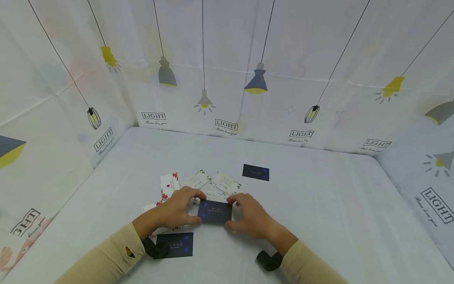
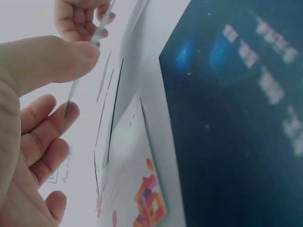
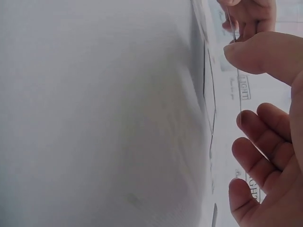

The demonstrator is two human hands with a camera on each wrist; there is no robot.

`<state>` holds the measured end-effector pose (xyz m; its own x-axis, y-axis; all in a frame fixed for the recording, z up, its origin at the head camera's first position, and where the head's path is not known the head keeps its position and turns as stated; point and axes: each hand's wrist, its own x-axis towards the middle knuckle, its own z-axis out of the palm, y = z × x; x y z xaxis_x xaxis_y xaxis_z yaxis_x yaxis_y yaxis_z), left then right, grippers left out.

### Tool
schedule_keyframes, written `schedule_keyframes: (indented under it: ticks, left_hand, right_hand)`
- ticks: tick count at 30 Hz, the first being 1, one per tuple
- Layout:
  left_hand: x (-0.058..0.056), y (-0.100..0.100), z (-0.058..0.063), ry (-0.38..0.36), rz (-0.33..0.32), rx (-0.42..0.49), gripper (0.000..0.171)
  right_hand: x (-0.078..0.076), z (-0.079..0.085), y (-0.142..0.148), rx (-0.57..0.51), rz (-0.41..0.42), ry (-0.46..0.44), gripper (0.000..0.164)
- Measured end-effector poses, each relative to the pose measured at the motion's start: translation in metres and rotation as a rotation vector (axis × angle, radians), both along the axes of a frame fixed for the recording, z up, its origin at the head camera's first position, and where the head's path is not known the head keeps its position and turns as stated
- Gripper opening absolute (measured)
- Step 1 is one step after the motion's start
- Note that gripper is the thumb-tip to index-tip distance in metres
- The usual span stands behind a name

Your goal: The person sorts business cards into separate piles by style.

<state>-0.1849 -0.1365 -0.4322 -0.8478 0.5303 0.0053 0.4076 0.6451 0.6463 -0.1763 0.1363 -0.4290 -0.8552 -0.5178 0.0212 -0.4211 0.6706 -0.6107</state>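
Note:
A dark blue card (image 1: 214,213) with small pale print is held just above the table by both hands. My left hand (image 1: 179,207) pinches its left side between thumb and forefinger. Its right side is pinched the same way by my right hand (image 1: 252,217). In the wrist views the held card (image 2: 73,90) appears edge-on, as a thin strip. Behind it lie white cards with green leaves (image 1: 225,182), partly overlapping. White cards with red flowers (image 1: 168,184) lie around the left hand, which hides part of them. Another dark blue card (image 1: 179,245) lies below the left wrist.
A further dark blue card (image 1: 255,172) lies alone, farther back and to the right. White cloth covers the table (image 1: 330,213). Behind it hangs a white curtain (image 1: 227,47) printed with lamps. Black straps (image 1: 268,261) sit at both wrists.

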Motion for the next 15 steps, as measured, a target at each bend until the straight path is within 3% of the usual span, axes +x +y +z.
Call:
schedule_keyframes:
  ticks: [7, 15]
  left_hand:
    - [-0.005, 0.004, 0.002, 0.077, 0.003, 0.042, 0.054]
    - [-0.013, 0.019, 0.009, 0.077, 0.016, 0.055, 0.055]
  right_hand:
    - [-0.001, 0.008, 0.007, -0.064, -0.044, 0.031, 0.057]
    - [-0.004, 0.015, 0.020, -0.104, -0.059, 0.069, 0.058]
